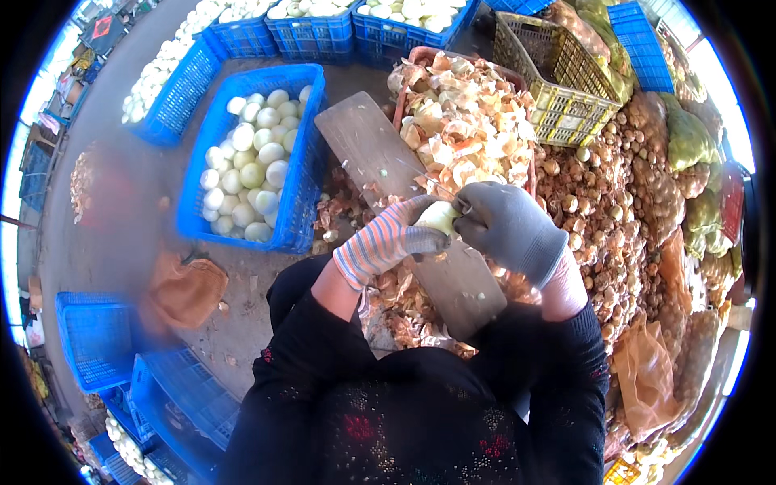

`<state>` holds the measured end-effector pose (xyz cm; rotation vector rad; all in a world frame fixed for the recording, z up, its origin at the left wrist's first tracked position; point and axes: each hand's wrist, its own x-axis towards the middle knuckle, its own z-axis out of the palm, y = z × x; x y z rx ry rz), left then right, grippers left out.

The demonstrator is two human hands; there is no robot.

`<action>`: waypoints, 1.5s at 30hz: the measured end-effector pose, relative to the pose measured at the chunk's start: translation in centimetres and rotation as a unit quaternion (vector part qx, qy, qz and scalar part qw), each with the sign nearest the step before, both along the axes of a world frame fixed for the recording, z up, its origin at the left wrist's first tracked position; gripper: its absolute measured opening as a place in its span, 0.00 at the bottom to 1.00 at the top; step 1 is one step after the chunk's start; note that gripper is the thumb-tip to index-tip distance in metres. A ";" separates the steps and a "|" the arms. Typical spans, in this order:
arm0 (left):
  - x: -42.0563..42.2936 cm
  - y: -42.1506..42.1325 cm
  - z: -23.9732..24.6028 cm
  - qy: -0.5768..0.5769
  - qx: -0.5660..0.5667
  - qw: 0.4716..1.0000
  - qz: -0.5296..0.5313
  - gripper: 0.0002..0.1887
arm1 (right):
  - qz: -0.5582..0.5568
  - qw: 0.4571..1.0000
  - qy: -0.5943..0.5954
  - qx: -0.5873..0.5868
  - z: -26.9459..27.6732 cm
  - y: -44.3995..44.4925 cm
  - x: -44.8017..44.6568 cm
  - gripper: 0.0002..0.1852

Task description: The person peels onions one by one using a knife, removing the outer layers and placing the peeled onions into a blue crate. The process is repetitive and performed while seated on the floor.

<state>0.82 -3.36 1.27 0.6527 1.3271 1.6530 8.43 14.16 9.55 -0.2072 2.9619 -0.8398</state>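
Observation:
My left hand [394,236], in a glove with a striped back and grey fingers, holds a pale peeled onion [438,218] between thumb and fingers. Against the onion's right side is my right hand [506,224], in a grey knitted glove with its fingers curled in. A thin knife blade [431,180] juts from that fist towards the upper left; its handle is hidden. Both hands are above a long wooden board [370,142] that slopes across in front of me. Just beyond them, loose onion skins [467,121] heap over a reddish crate [401,106].
A blue crate [187,200] of peeled onions stands to the left. Unpeeled onions [597,200] cover the floor at right, beside a yellow crate [570,115] and filled mesh sacks [658,170]. More blue crates [309,36] line the back; others [94,345] stand lower left.

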 end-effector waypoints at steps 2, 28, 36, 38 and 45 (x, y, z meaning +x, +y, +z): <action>0.1 -0.1 0.1 0.003 -0.018 1.000 -0.002 0.29 | -0.081 0.986 -0.091 -0.115 0.3 -0.3 -0.2 0.08; 0.2 -0.1 -0.3 -0.310 0.261 0.910 0.085 0.35 | -0.298 0.847 -0.017 -0.441 -2.9 4.0 -2.0 0.07; 0.5 0.1 -0.8 -0.489 0.313 0.810 0.085 0.33 | -0.345 0.877 -0.088 -0.322 -4.9 3.8 -5.1 0.14; 0.3 -0.1 -0.9 -0.457 0.337 0.818 0.096 0.33 | -0.389 0.857 -0.043 -0.335 -3.5 4.2 -3.5 0.19; 0.6 1.4 -1.7 -0.328 0.284 0.894 0.115 0.38 | -0.231 0.823 -0.081 -0.512 -2.2 -2.0 1.0 0.30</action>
